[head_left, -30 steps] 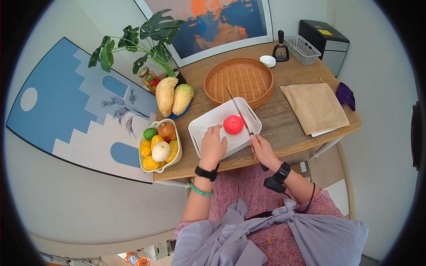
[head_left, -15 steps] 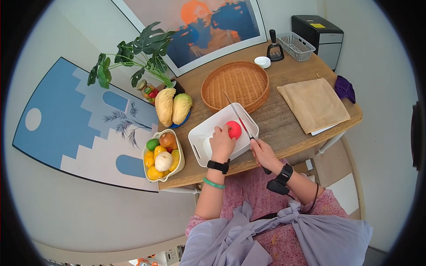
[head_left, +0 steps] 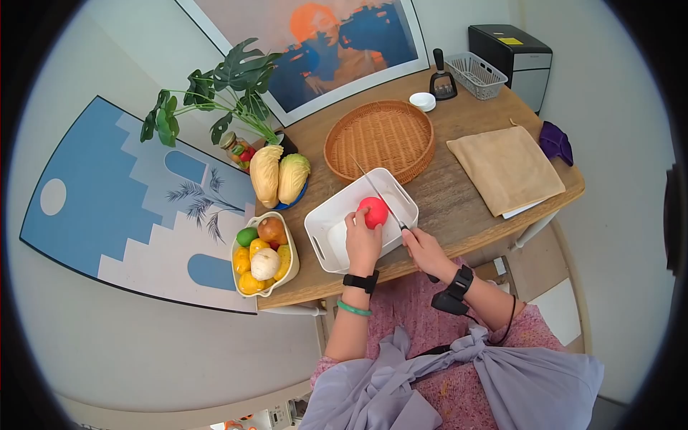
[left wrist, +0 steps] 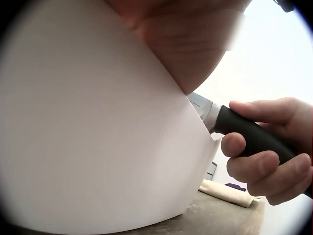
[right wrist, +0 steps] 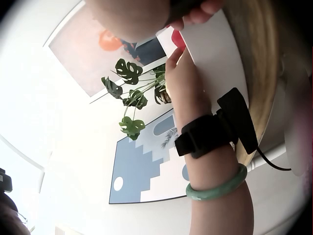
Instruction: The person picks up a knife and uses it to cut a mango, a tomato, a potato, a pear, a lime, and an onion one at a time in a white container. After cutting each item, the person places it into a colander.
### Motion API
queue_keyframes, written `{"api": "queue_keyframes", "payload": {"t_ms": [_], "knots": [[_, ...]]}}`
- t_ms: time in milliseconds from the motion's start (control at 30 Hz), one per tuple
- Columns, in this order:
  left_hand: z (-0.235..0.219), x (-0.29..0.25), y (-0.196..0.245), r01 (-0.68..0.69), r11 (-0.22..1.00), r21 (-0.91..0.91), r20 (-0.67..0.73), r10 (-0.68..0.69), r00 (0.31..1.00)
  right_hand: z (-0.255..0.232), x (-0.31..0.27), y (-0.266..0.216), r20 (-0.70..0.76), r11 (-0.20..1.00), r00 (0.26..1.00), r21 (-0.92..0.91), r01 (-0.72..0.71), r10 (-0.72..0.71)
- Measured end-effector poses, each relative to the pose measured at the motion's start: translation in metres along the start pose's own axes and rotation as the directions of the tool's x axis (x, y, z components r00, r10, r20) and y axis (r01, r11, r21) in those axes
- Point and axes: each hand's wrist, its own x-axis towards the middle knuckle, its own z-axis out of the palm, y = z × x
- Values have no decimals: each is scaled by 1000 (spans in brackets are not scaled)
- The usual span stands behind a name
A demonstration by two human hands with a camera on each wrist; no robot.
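In the head view, a red round fruit (head_left: pixel 373 212) sits inside a white rectangular tub (head_left: pixel 327 249). My left hand (head_left: pixel 362 240) reaches over the tub's near side, its fingers curled round the fruit's left side. My right hand (head_left: pixel 424 255) grips the black handle of a knife (head_left: pixel 387 203), whose blade slants up and left across the tub, close to the fruit's right side. The left wrist view shows the right hand's fingers (left wrist: pixel 253 167) wrapped round the handle (left wrist: pixel 254 135) beyond the tub's wall (left wrist: pixel 98 122). Whether blade and fruit touch, I cannot tell.
A round wicker tray (head_left: pixel 380 136) stands behind the tub. Left are a basket of produce (head_left: pixel 296 261) and two cabbages (head_left: pixel 265 175) on a blue plate. A beige cloth (head_left: pixel 505 170) lies right; a grey basket (head_left: pixel 476 74) stands at the back.
My left hand has moved from the tub's left part onto the fruit and holds it. The knife blade has swung slightly left, nearer the fruit. The head view has shifted.
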Motion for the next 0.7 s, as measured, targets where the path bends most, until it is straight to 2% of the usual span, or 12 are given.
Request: {"api": "queue_keyframes", "payload": {"t_ms": [100, 233, 367, 433, 500, 533, 600, 700], "knots": [[6, -2, -6, 10, 998, -65, -22, -12, 1000, -2, 1, 0, 38, 999, 999, -32, -15, 17], [6, -4, -8, 11, 991, -137, -68, -20, 997, 0, -1, -5, 19, 1000, 1000, 2, -20, 20], [1, -5, 1, -3, 993, -121, -90, -8, 996, 2, 2, 1, 20, 999, 1000, -42, -1, 2], [-6, -7, 9, 111, 981, -161, -2, -112, 994, 3, 2, -4, 18, 999, 1000, -43, -15, 16], [-6, -7, 9, 101, 982, -159, -14, -105, 994, 2, -4, -17, 59, 982, 983, 69, -175, 171], [-5, -7, 9, 89, 983, -158, -23, -94, 995, 3, -3, -11, 59, 982, 983, 67, -176, 172], [-2, -8, 7, 76, 987, -143, -38, -82, 996, 6, 3, 6, 14, 1000, 1000, -4, -19, 19], [1, -8, 3, 59, 991, -119, -61, -66, 996, 6, 3, 3, 7, 999, 999, -1, -53, 53]]}}
